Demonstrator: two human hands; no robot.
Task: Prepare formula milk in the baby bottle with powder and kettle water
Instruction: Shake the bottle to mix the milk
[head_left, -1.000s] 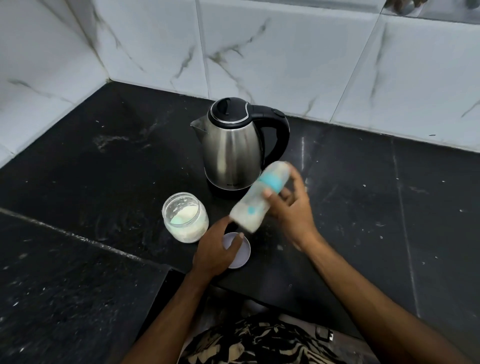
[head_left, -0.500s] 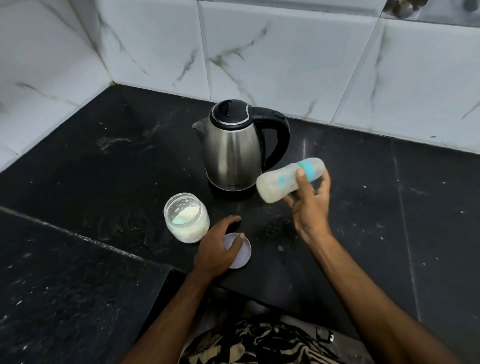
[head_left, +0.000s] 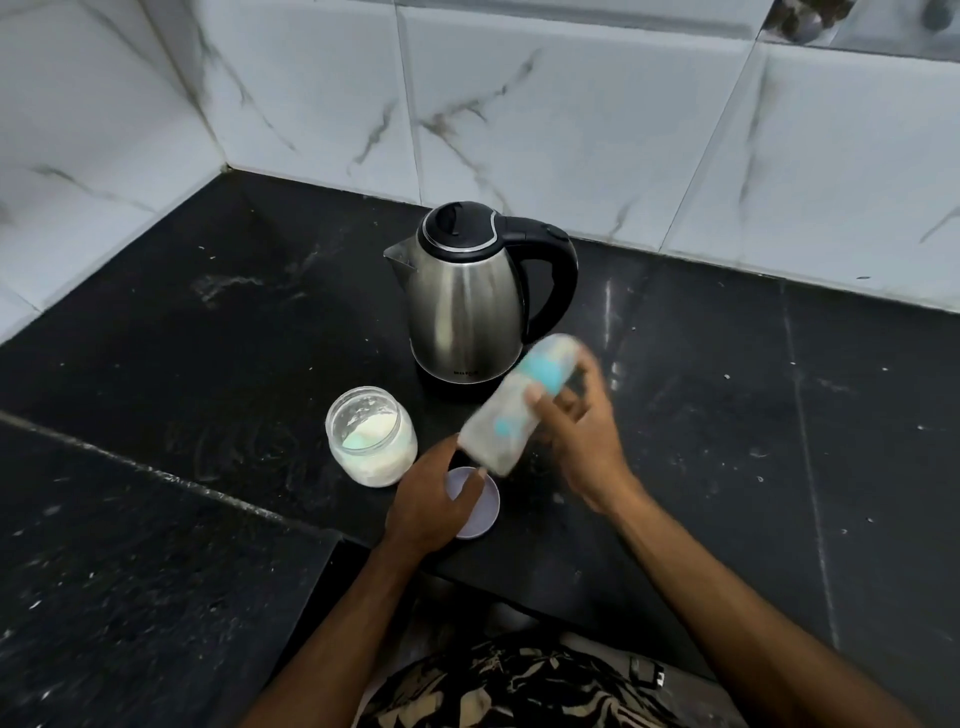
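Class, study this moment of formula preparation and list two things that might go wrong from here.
1. The right hand holds the tilted, motion-blurred baby bottle just above the open powder jar; a swing might knock the jar over.
2. The jar stands uncovered while the left hand rests on its lid, so powder may spill.

The baby bottle (head_left: 511, 410) is smeared by motion blur, so its markings and its fill level cannot be read. Part of the round lid (head_left: 480, 506) is covered by the left hand (head_left: 434, 501). The fingers of the right hand (head_left: 584, 441) are blurred too. The small label on the kettle (head_left: 465, 306) is too small to be read. Both forearms are cut off by the lower edge.
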